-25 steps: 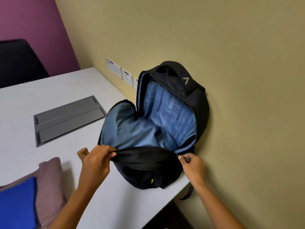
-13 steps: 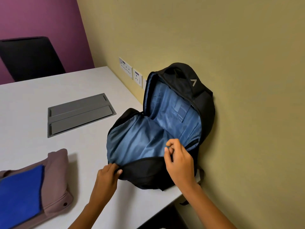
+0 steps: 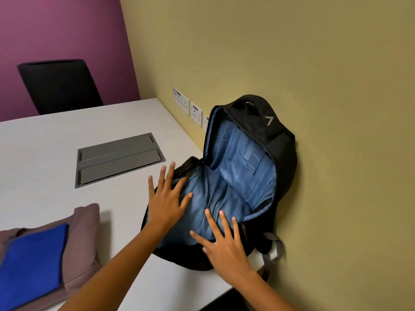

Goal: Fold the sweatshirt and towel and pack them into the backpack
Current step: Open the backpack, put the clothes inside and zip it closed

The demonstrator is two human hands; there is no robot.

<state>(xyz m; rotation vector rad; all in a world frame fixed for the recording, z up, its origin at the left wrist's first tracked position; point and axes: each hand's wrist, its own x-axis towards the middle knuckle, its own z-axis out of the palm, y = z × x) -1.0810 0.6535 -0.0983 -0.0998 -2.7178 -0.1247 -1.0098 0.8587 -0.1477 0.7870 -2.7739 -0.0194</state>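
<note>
Head view, and we begin at the fingers [image 3: 170,175]. Those of the left hand [image 3: 167,203] are straight and splayed apart, laid flat on the blue lining of the backpack [image 3: 281,153] where its front panel has dropped open; they grip nothing. The right hand [image 3: 224,242] lies a little nearer to us in the same way, spread over the lining just inside the near rim, beside the zip pull. We judge that both are pressing the mouth wide for packing.

The backpack stands at the desk's [image 3: 45,153] right edge, close to the near right corner. Its back leans on the yellow wall and its main compartment gapes toward us.

The coming move turns on what lies to the left. The folded mauve sweatshirt [image 3: 83,232] sits at the near left of the desk, with the folded blue towel [image 3: 33,263] on top of it. Both are apart from either hand. The left hand is the nearer one (the right would have to cross over).

The stack's long side runs from the near left edge slantwise toward the backpack, so we expect it could slide in with little turning.

Beyond the hands are a grey cable hatch [image 3: 119,160] mid-desk, wall sockets [image 3: 181,100] along the right edge, and a black chair [image 3: 60,86] at the far side.
</note>
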